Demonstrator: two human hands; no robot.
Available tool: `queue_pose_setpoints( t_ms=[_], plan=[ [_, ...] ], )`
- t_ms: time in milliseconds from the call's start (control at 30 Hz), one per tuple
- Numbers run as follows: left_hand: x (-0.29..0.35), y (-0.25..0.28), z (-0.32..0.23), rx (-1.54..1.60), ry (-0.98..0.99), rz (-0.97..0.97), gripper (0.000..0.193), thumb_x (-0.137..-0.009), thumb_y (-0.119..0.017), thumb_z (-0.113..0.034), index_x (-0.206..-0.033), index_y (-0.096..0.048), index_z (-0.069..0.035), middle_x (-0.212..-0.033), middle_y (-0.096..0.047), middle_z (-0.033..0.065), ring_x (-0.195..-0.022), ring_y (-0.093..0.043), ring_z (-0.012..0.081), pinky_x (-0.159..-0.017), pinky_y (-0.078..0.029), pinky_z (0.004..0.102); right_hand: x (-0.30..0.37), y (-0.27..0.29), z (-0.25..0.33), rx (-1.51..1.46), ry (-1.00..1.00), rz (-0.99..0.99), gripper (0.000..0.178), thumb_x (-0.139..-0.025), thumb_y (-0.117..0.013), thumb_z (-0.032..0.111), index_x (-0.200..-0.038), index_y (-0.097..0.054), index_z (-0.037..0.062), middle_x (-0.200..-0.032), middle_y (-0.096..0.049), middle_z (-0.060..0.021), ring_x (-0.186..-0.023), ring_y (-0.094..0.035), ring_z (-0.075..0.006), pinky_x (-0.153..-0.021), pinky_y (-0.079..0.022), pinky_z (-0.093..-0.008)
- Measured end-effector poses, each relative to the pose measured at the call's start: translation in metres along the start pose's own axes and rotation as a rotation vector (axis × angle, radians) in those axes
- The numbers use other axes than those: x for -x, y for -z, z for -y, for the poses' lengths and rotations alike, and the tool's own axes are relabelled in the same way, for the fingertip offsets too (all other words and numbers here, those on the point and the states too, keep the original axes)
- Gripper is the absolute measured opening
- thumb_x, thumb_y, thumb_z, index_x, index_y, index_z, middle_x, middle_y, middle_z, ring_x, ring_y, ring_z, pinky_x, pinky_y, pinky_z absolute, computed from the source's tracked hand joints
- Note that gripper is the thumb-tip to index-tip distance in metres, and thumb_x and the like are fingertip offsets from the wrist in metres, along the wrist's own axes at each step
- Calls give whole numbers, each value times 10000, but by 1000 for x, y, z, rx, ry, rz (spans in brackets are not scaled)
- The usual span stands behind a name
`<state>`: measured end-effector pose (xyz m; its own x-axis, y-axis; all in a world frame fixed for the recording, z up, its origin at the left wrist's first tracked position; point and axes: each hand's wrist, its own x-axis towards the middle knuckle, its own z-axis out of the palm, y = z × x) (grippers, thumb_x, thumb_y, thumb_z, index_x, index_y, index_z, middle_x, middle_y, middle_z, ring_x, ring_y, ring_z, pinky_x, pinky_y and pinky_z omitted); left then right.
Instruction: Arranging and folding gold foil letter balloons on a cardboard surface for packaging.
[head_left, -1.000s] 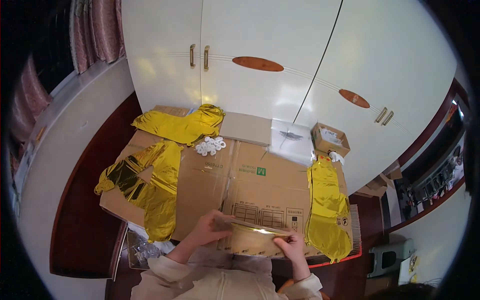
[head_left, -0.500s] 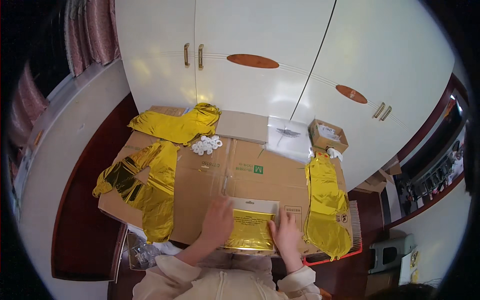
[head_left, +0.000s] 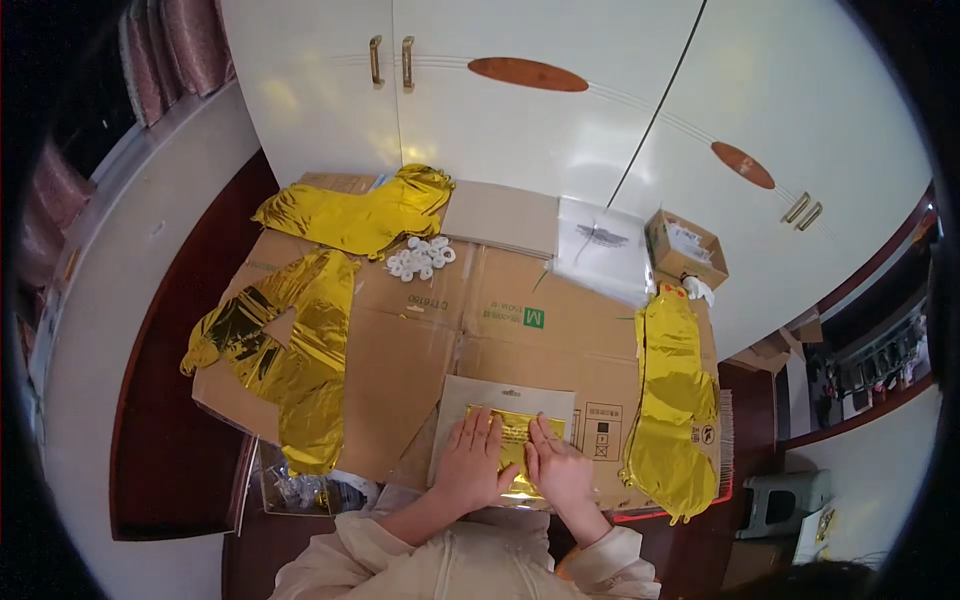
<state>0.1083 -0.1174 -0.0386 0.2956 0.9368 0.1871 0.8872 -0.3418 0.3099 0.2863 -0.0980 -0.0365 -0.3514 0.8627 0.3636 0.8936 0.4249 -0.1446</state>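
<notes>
A flat hang-hole package (head_left: 520, 398) lies at the front of the cardboard, with a pale top and folded gold foil showing below. My left hand (head_left: 472, 465) rests on its left part, palm down with the fingers stretched out. Beside it my right hand (head_left: 560, 472) presses on the right part, its fingers extended towards the package's top. Both hands cover much of the gold foil. Flat gold foil balloons lie around: an angular one (head_left: 318, 350) at the left, another (head_left: 360, 222) at the back left and a long one (head_left: 672, 390) at the right.
Flattened cardboard (head_left: 395, 370) covers the work surface. Several white rings (head_left: 420, 258) sit in a pile near the back. Behind are a grey-brown board (head_left: 500, 215), a clear plastic sheet (head_left: 600, 245) and a small open carton (head_left: 690, 245). White cabinet doors (head_left: 500, 130) stand beyond.
My left hand has come down onto the package, and my right hand has moved from its right edge onto its face. The whole view has shifted slightly.
</notes>
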Motion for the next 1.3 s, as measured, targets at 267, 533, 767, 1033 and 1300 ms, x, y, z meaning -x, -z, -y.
queue_pose_setpoints(
  t_ms=[267, 533, 767, 1033, 1300],
  plan=[
    [1, 6, 10, -66, 7, -16, 936, -770, -624, -638, -1306, -478, 115, -1415, -393, 338, -1369, -347, 433, -1114, -216, 618, 0, 1, -6, 36, -2, -6, 324, -880, -638, 266, -1150, -703, 98, -1161, -699, -71, -540, -641, -159, -523, -531, -287],
    [3, 4, 11, -143, 3, -6, 955, -789, -582, -673, -1330, -471, 107, -1436, -384, 326, -1397, -318, 412, -1117, -165, 649, 5, 4, -6, 124, -109, -24, 317, -887, -619, 282, -1146, -709, 123, -1142, -705, -60, -499, -639, -194, -504, -532, -304],
    [-3, 0, 28, -160, -11, 55, 914, -807, -583, -648, -1381, -431, 47, -1455, -380, 270, -1409, -297, 390, -1120, -164, 650, 4, 6, -14, -112, -193, -20, 361, -898, -597, 267, -1216, -643, 104, -1113, -711, -73, -654, -699, -287, -582, -568, -387],
    [-58, 60, 100, 8, -19, 114, 832, -694, -766, -532, -1305, -498, -35, -1384, -419, 203, -1369, -302, 387, -1083, -295, 563, 45, 33, -11, -67, -312, -28, 618, -796, -723, 436, -1271, -572, 70, -1229, -594, -126, -825, -686, -338, -650, -563, -428],
    [-91, 55, 115, 99, -24, 356, 513, -679, -830, -408, -974, -575, -73, -1140, -545, 133, -1187, -466, 308, -900, -425, 481, 58, 25, 2, -124, -378, 43, 727, -798, -723, 477, -1347, -495, 59, -1218, -556, -159, -903, -669, -341, -722, -563, -416]
  ],
)
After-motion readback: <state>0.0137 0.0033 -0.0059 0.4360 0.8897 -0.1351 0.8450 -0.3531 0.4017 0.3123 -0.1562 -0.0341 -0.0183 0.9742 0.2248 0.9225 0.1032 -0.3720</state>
